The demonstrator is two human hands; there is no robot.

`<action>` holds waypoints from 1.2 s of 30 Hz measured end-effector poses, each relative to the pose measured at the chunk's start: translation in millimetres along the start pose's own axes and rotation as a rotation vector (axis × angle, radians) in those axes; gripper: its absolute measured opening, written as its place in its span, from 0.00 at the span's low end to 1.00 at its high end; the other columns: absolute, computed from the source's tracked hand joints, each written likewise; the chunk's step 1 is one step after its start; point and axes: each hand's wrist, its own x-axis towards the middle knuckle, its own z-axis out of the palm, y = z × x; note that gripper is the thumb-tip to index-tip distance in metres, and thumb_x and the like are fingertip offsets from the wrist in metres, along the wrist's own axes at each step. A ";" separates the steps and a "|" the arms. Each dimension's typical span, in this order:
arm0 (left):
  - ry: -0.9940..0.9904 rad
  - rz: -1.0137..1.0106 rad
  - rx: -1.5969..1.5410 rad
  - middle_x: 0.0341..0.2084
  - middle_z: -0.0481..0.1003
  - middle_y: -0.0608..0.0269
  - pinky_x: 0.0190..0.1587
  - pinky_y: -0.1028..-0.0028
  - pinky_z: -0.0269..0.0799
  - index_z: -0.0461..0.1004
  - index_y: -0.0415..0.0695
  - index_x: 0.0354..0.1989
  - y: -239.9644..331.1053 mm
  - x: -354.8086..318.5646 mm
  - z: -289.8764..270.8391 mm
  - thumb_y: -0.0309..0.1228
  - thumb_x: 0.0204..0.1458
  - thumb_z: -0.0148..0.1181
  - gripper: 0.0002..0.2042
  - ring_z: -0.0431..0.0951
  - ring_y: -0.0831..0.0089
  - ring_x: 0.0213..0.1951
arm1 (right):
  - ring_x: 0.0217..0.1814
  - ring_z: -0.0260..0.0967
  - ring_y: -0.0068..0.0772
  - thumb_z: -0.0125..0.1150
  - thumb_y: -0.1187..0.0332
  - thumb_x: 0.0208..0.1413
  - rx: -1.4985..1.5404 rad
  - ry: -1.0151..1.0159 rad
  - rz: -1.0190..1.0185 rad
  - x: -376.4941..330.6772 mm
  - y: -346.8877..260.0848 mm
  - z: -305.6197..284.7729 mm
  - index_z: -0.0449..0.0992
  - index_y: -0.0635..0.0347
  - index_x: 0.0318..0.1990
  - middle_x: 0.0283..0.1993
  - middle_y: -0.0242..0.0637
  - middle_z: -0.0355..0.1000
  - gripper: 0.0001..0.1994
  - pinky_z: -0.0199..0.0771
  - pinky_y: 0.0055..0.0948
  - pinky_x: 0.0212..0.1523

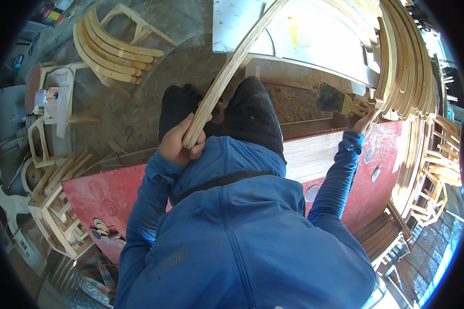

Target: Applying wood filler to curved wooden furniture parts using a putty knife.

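Looking down from head cam: left hand [181, 140] was closed tight around lower end of a curved plywood strip [231, 69], fingers wrapped full, thumb on top; strip was rising away from body, up and to the right, arching over the white worktable [232, 26] toward top of frame. Right hand [362, 121] was stretched out to the right, closed on the pale wood handle of a wide brush [336, 100] w/ dark bristles; grip looked firm, but fingers partly hidden behind handle, so how tight, not possible to say exact. Brush head was hanging above sawdust-covered floor, just beside the big stack of bent strips [404, 62] at right, and well apart from the held strip. Below both arms was lying a red board [103, 190] w/ a lighter wood panel [314, 154] on it. At upper left, on floor, was a second bundle of curved strips [113, 49] on a small frame; at left edge some unfinished chair frames [51, 195]. On progress, as judgement only: many strips already bent and stacked, one strip in hand, brush not touching it, so brushing of this piece seemed not begun or btw two strokes; wet or dry surface on strip was not possible to see.
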 end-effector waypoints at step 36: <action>0.171 0.052 0.105 0.21 0.67 0.69 0.16 0.79 0.57 0.62 0.36 0.65 -1.6 -2.5 22.9 0.33 0.59 0.54 0.26 0.63 0.79 0.14 | 0.44 0.79 0.41 0.69 0.66 0.55 -0.779 -0.591 -1.147 62.2 -1.0 211.7 0.84 0.51 0.45 0.44 0.39 0.82 0.10 0.80 0.36 0.48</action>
